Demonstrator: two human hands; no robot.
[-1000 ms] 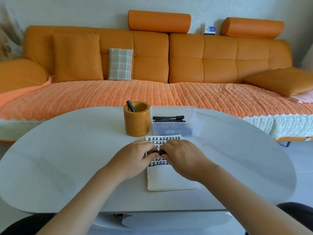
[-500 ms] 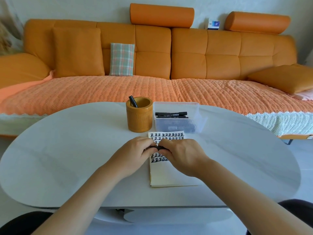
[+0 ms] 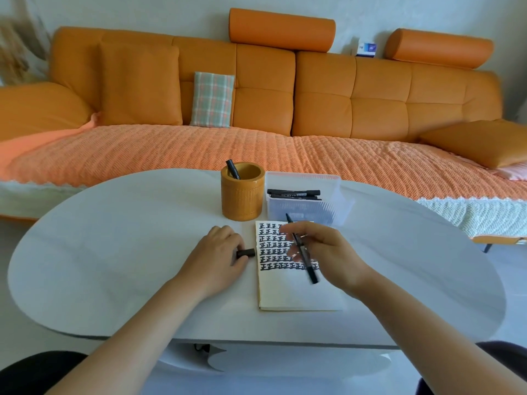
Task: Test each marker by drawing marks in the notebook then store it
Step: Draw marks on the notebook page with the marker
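an orange sofa (image 3: 322, 89) spans the back. on the white oval bench (image 3: 114, 252) lies an open notebook (image 3: 291, 295), its upper page filled with rows of black marks. behind it stand a clear plastic box (image 3: 333, 183) holding black markers (image 3: 293, 192) and, to its left, a wooden pen cup (image 3: 242, 201) with one marker (image 3: 233, 169). the right hand (image 3: 330, 252), blurred, has its fingers curled round an uncapped marker (image 3: 306, 263) over the page. the left hand (image 3: 219, 252) rests on the bench beside the notebook, pinching the black cap (image 3: 245, 253).
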